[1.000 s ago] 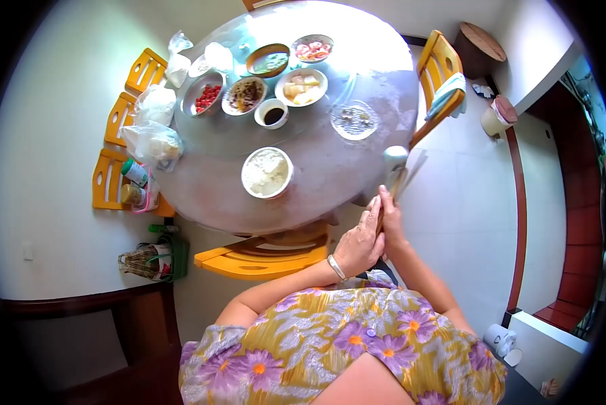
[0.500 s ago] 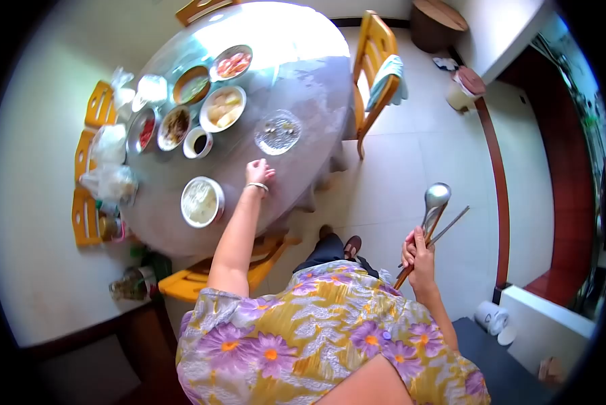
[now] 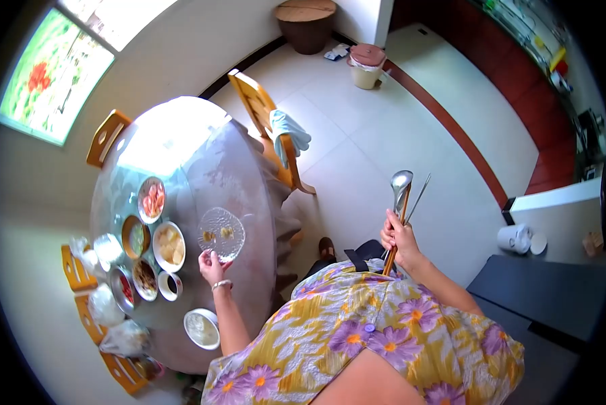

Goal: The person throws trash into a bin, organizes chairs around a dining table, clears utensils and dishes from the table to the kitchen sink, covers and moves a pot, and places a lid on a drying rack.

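Note:
My left hand (image 3: pixel 213 267) is at the near edge of a clear glass plate (image 3: pixel 230 221), its fingers closed on the rim. Two small brownish pieces of food lie on the plate; whether it is off the table I cannot tell. Over the floor to the right, my right hand (image 3: pixel 398 237) is wrapped round a metal ladle (image 3: pixel 401 181), brown chopsticks (image 3: pixel 390 262) and a thin metal utensil (image 3: pixel 419 197). Left of the plate stands a bowl of pale chunks (image 3: pixel 169 247). A white tub (image 3: pixel 202 329) is nearer to me, beside my left forearm.
The round table (image 3: pixel 181 152) also carries a bowl of pink slices (image 3: pixel 152 200), a dark sauce cup (image 3: pixel 170 286), several other bowls and plastic bags (image 3: pixel 125 337). A wooden chair (image 3: pixel 255 98) with a cloth stands beyond. A lidded bin (image 3: pixel 366 66) is on the floor.
My left hand has reached the glass plate and closed on its rim. My view has turned to the right. The ladle and chopsticks remain in my right hand.

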Tool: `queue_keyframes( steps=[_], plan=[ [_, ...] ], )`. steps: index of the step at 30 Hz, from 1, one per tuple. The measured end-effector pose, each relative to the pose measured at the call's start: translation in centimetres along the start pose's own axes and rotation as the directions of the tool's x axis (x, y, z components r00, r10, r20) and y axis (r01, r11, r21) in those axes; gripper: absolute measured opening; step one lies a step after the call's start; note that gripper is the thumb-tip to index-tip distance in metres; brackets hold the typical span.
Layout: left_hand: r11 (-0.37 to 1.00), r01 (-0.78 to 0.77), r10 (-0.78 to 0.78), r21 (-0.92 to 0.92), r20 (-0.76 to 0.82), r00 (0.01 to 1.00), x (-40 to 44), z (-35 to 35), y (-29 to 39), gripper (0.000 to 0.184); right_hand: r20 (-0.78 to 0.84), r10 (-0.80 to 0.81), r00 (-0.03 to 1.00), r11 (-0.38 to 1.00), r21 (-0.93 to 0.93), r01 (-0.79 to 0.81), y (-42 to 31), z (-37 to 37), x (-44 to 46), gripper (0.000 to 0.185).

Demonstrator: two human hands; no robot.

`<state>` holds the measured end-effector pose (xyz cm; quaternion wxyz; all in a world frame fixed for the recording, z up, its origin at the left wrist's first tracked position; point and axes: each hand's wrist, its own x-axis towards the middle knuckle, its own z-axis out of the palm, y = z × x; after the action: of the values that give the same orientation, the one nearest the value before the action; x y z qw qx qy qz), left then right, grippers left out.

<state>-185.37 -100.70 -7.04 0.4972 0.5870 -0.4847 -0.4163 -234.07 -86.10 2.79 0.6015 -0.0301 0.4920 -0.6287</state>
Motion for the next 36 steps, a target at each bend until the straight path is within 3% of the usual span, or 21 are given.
queue_keyframes(
  steps=[1, 3, 4, 6, 8, 14, 18, 20, 23, 29, 36],
  plan=[
    [0.926, -0.296, 0.296, 0.234, 0.035, 0.954, 0.7, 1.1, 2.0, 0.019, -0.035, 0.015, 0.999, 0.999, 0.035, -0.014, -0.2, -0.3, 0.9, 0.034],
    [0.873, -0.399, 0.404, 0.280, 0.042, 0.914, 0.7, 5.4, 8.8, 0.018, -0.061, 0.046, 0.997, 0.993, 0.112, -0.039, -1.1, -1.2, 2.8, 0.033],
    [0.969, -0.219, 0.223, 0.114, -0.022, 0.975, 0.8, 8.2, 12.7, 0.018, -0.071, 0.043, 0.997, 0.991, 0.128, -0.034, -1.7, -1.5, 3.8, 0.033],
    [0.963, -0.233, 0.229, 0.137, 0.048, 0.972, 2.9, 12.1, 15.4, 0.018, -0.097, 0.072, 0.993, 0.978, 0.203, -0.051, -3.2, -2.4, 5.9, 0.033],
    [1.000, -0.019, 0.017, 0.023, 0.054, 0.998, 3.6, 18.0, 18.9, 0.019, -0.099, 0.069, 0.993, 0.974, 0.220, -0.045, -5.2, -3.8, 8.0, 0.032],
    [0.991, 0.099, -0.059, -0.086, 0.387, 0.920, 6.8, 36.7, 18.6, 0.017, -0.180, -0.027, 0.983, 0.964, 0.257, 0.073, -14.7, -10.4, 14.4, 0.032],
    [0.960, 0.279, -0.246, -0.023, 0.401, 0.882, 7.6, 49.9, 18.9, 0.020, -0.251, -0.058, 0.966, 0.945, 0.298, 0.134, -22.9, -15.8, 17.8, 0.033],
    [0.961, 0.274, -0.225, -0.040, 0.463, 0.857, 9.1, 54.8, 17.1, 0.023, -0.269, -0.046, 0.962, 0.953, 0.278, 0.123, -27.6, -17.4, 19.1, 0.034],
    [0.943, 0.331, -0.279, -0.033, 0.461, 0.842, 10.3, 60.1, 16.3, 0.026, -0.267, -0.105, 0.958, 0.989, 0.070, 0.127, -32.7, -18.6, 21.9, 0.036],
    [0.933, 0.358, -0.324, -0.039, 0.339, 0.883, 14.8, 66.6, 13.0, 0.025, -0.170, -0.030, 0.985, 0.996, 0.075, 0.044, -38.7, -18.7, 31.7, 0.037],
    [0.948, 0.310, -0.279, -0.070, 0.283, 0.918, 26.7, 77.4, 12.0, 0.017, -0.146, -0.107, 0.983, 0.994, -0.036, 0.102, -48.3, -17.0, 45.2, 0.035]
  ],
)
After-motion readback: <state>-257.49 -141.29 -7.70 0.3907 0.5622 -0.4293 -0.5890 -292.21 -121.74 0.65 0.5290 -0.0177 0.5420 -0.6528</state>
